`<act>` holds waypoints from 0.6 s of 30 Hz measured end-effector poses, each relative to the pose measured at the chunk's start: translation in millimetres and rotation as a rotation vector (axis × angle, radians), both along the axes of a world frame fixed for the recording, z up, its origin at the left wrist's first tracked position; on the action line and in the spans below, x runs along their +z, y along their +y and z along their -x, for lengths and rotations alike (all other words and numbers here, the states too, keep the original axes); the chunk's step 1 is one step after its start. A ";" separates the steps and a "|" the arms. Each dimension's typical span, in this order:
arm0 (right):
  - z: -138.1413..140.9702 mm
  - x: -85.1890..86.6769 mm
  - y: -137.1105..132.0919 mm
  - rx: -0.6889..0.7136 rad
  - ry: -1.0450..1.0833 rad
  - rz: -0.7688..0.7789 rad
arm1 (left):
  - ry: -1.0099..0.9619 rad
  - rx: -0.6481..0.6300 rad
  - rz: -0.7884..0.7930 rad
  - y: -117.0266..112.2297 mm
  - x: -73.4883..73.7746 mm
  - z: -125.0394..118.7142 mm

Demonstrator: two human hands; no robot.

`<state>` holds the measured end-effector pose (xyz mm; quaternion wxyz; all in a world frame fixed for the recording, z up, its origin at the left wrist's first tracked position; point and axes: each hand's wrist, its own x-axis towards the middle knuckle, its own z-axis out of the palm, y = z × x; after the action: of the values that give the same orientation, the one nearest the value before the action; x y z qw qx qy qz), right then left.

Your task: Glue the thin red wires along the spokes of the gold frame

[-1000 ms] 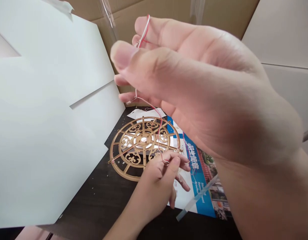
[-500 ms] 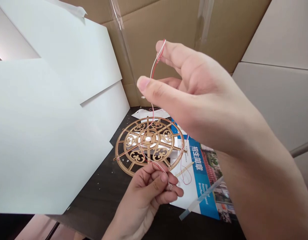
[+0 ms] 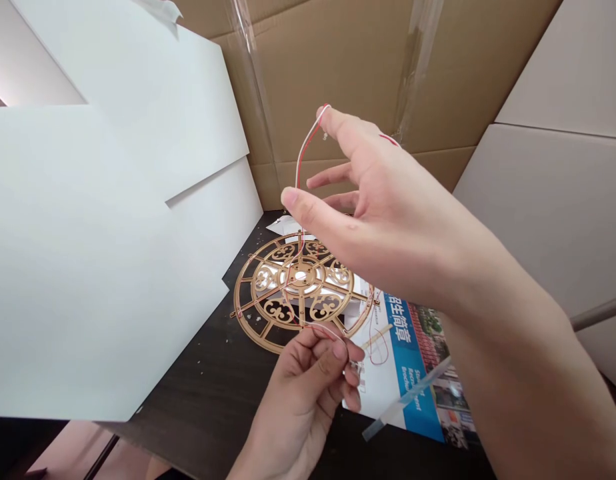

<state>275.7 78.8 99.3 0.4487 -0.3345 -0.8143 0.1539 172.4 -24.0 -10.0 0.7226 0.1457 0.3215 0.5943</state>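
My left hand (image 3: 315, 380) pinches a thin red and white wire (image 3: 299, 163) between thumb and fingers, with a small, indistinct end showing beyond the fingertips. From there the wire runs up past the thumb of my right hand (image 3: 373, 193). It loops over that hand's index fingertip, and a piece of red and white wire shows behind the back of the hand. My right hand is spread, thumb and index finger wide apart. Beneath both hands lies a round golden-brown lattice wheel (image 3: 243, 303) with scrollwork, spokes and thin wire along parts of it.
A blue and white brochure (image 3: 422, 413) lies right of the wheel, with a translucent strip (image 3: 405, 403) and a thin stick (image 3: 381, 337) on it. White panels (image 3: 113, 267) stand left, a cardboard wall (image 3: 333, 60) behind, all around the dark table (image 3: 203, 400).
My right hand has lowered a little and its fingers have spread further, with the wire still over the index fingertip. The left hand keeps its pinch. The view has shifted slightly.
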 end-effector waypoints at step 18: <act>-1.8 -9.7 -0.9 -0.079 -0.167 -0.075 | 0.179 0.057 -0.128 -2.7 -1.6 0.8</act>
<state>277.5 77.9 89.5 0.3970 -0.3611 -0.8403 0.0768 171.7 -26.7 -11.6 0.6631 0.2350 0.3501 0.6185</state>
